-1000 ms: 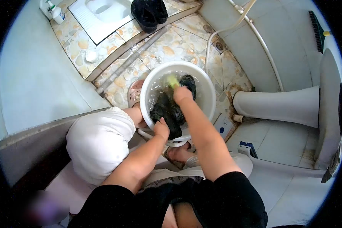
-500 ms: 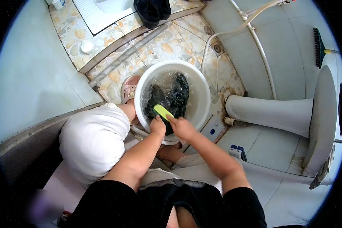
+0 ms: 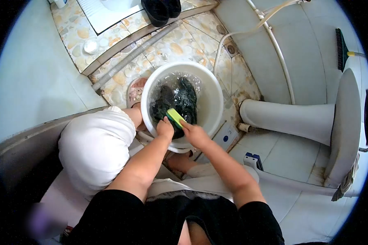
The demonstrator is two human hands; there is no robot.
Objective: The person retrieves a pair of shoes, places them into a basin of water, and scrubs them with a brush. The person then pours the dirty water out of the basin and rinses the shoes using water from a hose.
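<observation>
Shoe [image 3: 161, 107] grasped in left hand [image 3: 165, 128], brush [image 3: 176, 117] in right hand [image 3: 195, 136]: apparently scrubbing; likely calling for steady hold next.

- Left hand [image 3: 165, 129]: set at the end of the extended left arm; thumb uppermost, pointing forward; fingers bent in a grip, partly hidden.
- Left wrist [image 3: 165, 139]: approximately in line with the left forearm [image 3: 146, 157].
- Left forearm: bare; angled forward and inward.
- Right hand [image 3: 197, 136]: back of the hand facing up; fingers curled in a firm grip; thumb side directed toward the left hand.
- Right forearm [image 3: 223, 163]: bare; angled forward and inward from the right elbow [image 3: 245, 185], which is bent and set outward.
- Relative position: hands just beside each other, left hand slightly farther forward; forearms converge toward the front.
</observation>
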